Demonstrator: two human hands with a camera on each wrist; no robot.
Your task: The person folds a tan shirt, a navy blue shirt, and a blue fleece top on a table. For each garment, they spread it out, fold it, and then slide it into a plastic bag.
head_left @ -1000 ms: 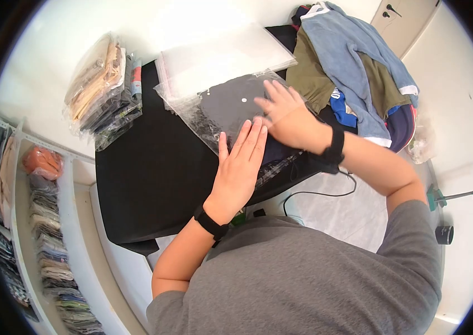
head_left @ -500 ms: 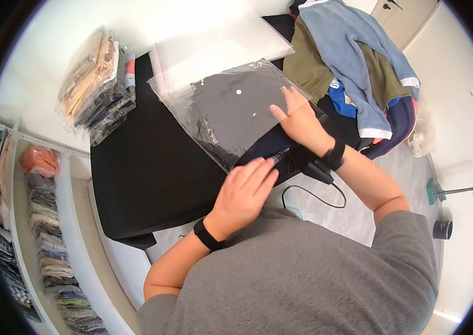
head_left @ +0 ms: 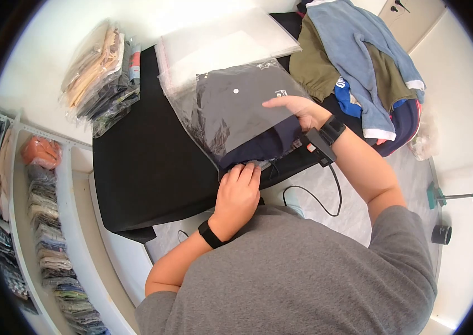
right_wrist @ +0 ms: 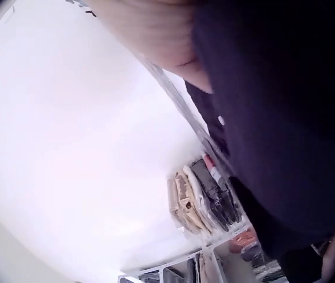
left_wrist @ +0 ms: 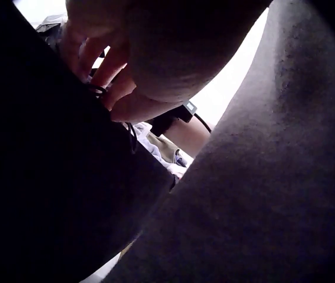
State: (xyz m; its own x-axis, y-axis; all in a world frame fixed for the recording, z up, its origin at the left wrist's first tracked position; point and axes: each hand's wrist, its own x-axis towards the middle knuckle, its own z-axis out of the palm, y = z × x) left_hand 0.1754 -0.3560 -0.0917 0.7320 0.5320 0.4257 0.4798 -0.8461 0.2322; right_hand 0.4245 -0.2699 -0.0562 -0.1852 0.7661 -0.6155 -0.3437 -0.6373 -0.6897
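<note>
A folded dark grey and navy garment (head_left: 228, 120) with small white marks lies inside a clear plastic bag (head_left: 179, 103) on the black-covered table (head_left: 141, 162). At its near edge, my left hand (head_left: 238, 195) grips the bag and navy cloth with bent fingers; thin dark cords hang beside these fingers (left_wrist: 105, 73) in the left wrist view. My right hand (head_left: 303, 110) holds the bagged garment at its right side, thumb stretched over the top. Its other fingers are hidden, and dark cloth (right_wrist: 279, 118) fills much of the right wrist view.
Behind the garment lies a stack of clear bags (head_left: 231, 39). Packed clothes (head_left: 99, 75) stand at the back left, and a loose pile with a blue top (head_left: 359, 47) at the right. Shelves of packed clothes (head_left: 55, 234) line the left; a cable (head_left: 337, 195) hangs off the front edge.
My left hand has left the garment's top for its near edge and now grips there. The right hand has moved from its top to the right edge. The near end of the bagged garment now shows more navy cloth.
</note>
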